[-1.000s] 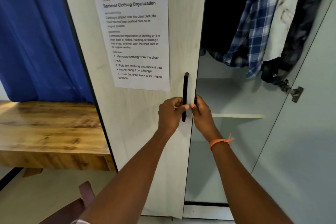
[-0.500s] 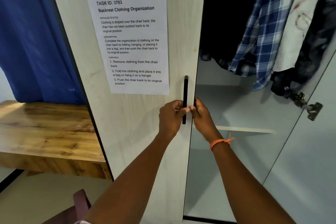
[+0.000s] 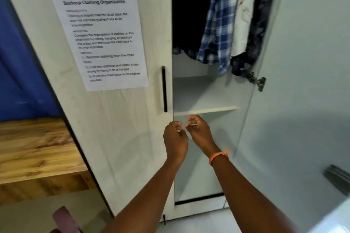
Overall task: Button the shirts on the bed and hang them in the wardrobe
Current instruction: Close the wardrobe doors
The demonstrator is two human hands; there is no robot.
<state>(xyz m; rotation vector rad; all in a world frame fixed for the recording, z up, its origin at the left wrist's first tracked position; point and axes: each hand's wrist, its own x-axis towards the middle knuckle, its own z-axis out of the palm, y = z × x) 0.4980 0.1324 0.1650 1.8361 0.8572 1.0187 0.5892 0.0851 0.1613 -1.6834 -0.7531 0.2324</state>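
Observation:
The wardrobe's left door (image 3: 121, 119) is closed, with a black bar handle (image 3: 164, 89). Its right door (image 3: 303, 100) stands swung open. Inside hang a blue plaid shirt (image 3: 217, 24), a white patterned shirt (image 3: 243, 15) and a dark shirt (image 3: 261, 24). My left hand (image 3: 175, 138) and my right hand (image 3: 200, 132) are held close together just below the handle, in front of the gap. Both have fingers curled in and hold nothing that I can see. An orange band circles my right wrist.
A printed sheet (image 3: 102, 34) is taped to the closed door. A white shelf (image 3: 206, 109) crosses the wardrobe interior. A wooden bench top (image 3: 34, 147) and a blue curtain (image 3: 19, 62) are on the left. A hinge (image 3: 257, 81) sticks out of the open door.
Both hands have let go of the black handle and dropped below it. The view has shifted, showing more of the open right door.

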